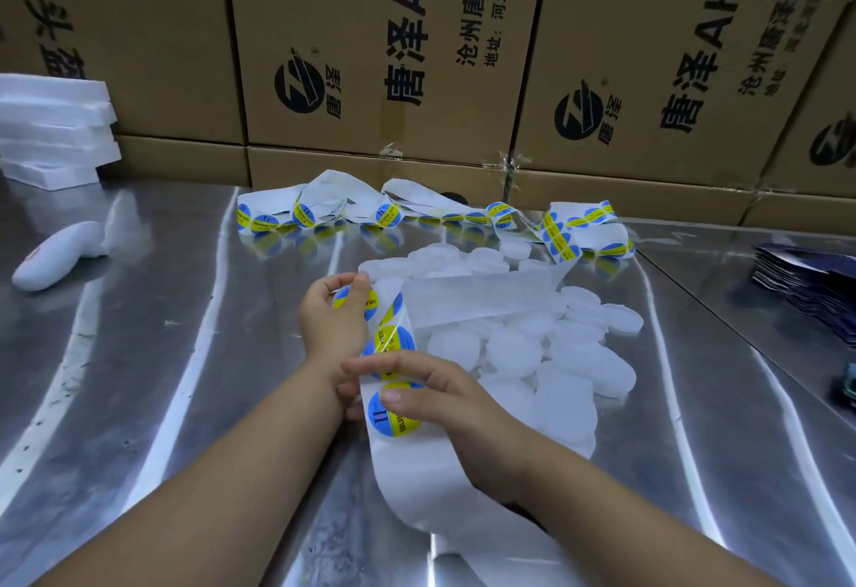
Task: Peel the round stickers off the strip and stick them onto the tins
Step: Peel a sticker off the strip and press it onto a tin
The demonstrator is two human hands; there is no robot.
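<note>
Bystanders on a brushed steel table (185, 401)

Brown cardboard cartons printed with black characters (370, 53) stand stacked along the table's far edge. A pile of white foam slabs (55, 132) sits at its far left corner, and a white rounded plastic handheld device (58, 255) lies near them. A stack of dark flat packets (806, 280) rests at the table's right side.

Bright overhead light, streaky glare across steel table (194, 354), wide-angle bending at edges.
</note>
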